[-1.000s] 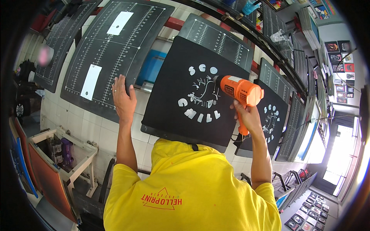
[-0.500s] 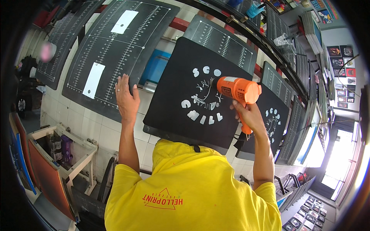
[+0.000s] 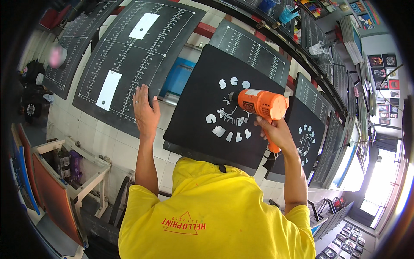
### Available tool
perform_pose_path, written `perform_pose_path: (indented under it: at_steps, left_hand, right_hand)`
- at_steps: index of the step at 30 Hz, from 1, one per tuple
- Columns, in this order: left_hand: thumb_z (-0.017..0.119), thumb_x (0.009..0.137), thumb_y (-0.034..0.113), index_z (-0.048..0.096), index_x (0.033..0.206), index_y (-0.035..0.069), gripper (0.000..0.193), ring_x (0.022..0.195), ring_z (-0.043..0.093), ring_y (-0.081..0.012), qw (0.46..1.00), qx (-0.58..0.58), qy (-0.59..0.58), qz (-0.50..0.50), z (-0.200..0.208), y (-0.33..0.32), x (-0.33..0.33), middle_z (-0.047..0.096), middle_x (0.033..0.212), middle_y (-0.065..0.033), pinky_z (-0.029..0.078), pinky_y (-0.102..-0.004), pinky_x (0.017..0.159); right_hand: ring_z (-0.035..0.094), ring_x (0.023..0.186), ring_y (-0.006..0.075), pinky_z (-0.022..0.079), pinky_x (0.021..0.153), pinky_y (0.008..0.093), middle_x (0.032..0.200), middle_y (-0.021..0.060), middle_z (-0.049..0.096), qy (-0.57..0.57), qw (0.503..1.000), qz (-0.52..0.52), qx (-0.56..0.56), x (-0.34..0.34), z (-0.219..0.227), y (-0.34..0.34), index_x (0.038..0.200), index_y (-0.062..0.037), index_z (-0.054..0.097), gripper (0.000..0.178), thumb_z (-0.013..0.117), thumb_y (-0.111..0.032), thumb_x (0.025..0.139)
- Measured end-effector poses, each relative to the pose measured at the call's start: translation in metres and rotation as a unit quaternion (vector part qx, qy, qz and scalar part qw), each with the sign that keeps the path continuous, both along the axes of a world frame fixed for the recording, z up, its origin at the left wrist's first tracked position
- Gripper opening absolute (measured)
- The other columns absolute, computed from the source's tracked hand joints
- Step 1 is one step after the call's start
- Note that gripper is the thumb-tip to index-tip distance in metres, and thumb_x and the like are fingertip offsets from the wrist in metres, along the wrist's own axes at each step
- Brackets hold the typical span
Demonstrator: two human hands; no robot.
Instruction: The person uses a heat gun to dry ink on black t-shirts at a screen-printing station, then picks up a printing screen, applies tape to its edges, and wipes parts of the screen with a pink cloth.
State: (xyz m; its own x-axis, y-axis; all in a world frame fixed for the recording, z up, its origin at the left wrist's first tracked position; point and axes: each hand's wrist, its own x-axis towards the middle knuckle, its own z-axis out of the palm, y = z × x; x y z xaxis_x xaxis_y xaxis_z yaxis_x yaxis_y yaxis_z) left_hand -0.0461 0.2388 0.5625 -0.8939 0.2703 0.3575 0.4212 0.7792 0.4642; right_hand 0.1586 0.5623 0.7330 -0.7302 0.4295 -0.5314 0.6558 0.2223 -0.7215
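Note:
My right hand (image 3: 278,134) grips the handle of an orange heat gun (image 3: 263,103). Its dark nozzle points left, over the upper part of a white print (image 3: 227,134) of letters in a ring around a drawing. This print is on black fabric (image 3: 189,118) lying flat on a board in front of me. My left hand (image 3: 147,113) is open, fingers stretched out, at the near right corner of a dark ruled board (image 3: 146,56). Two white labels (image 3: 108,90) are on that board. The heat gun hides part of the print.
On the right, another black-covered board (image 3: 280,166) bears a similar print. More ruled boards (image 3: 254,45) stand in rows beyond. A blue panel (image 3: 177,77) shows between boards. At lower left stand a wooden frame (image 3: 92,179) and leaning screens (image 3: 56,194). Cups (image 3: 288,15) stand at far right.
The heat gun has shifted slightly left over the print, its nozzle now nearer the upper letters. My left hand stays open at the board's corner. The whole view has shifted a little.

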Motion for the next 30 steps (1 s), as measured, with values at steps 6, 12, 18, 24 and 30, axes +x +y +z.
perform_pose_path:
  at_steps: [6,12,18,24,30]
  left_hand:
    - [0.056,0.096,0.019,0.052,0.136,-0.004,0.047,0.138,0.043,-0.0373,1.000,0.001,-0.003,0.000,-0.001,0.000,0.000,0.053,0.142,-0.0193,0.030,-0.0493,0.118]
    - [0.056,0.096,0.019,0.052,0.136,-0.003,0.046,0.139,0.043,-0.0370,1.000,0.002,-0.001,-0.006,0.002,0.002,-0.001,0.053,0.142,-0.0193,0.030,-0.0498,0.118]
    - [0.057,0.094,0.018,0.051,0.137,-0.003,0.048,0.139,0.042,-0.0385,1.000,0.010,0.006,-0.003,0.000,0.000,0.001,0.052,0.142,-0.0213,0.028,-0.0507,0.118]
    - [0.062,0.090,0.014,0.051,0.136,-0.003,0.050,0.137,0.043,-0.0403,0.999,0.036,0.000,0.009,0.012,-0.006,0.004,0.052,0.142,-0.0227,0.032,-0.0503,0.116]
    - [0.063,0.090,0.014,0.049,0.137,-0.004,0.052,0.138,0.041,-0.0398,0.999,0.047,-0.018,-0.004,0.010,-0.007,0.003,0.051,0.142,-0.0217,0.029,-0.0504,0.118]
  right_hand:
    - [0.057,0.059,0.0091,0.047,0.052,0.0249,0.081,0.0017,0.064,-0.017,0.999,0.029,0.002,-0.005,0.009,-0.013,0.110,-0.0023,0.063,0.029,0.067,-0.027,0.095]
    - [0.056,0.057,0.0085,0.045,0.051,0.0251,0.073,-0.0011,0.059,-0.019,0.999,0.031,0.000,-0.005,0.004,-0.012,0.109,-0.0031,0.062,0.027,0.067,-0.025,0.095]
    - [0.055,0.059,0.0079,0.046,0.053,0.0249,0.079,-0.0019,0.058,-0.016,0.998,0.024,-0.057,0.004,0.014,-0.029,0.115,-0.0040,0.060,0.031,0.071,-0.021,0.092]
    - [0.055,0.058,0.0079,0.045,0.051,0.0255,0.085,0.0008,0.066,-0.016,0.999,-0.030,-0.019,0.032,0.002,-0.037,0.118,-0.0061,0.063,0.029,0.068,-0.022,0.094]
    - [0.057,0.056,0.0100,0.046,0.051,0.0248,0.084,0.0038,0.067,0.025,0.999,0.000,-0.044,0.050,-0.004,-0.042,0.112,-0.0017,0.060,0.024,0.067,-0.013,0.093]
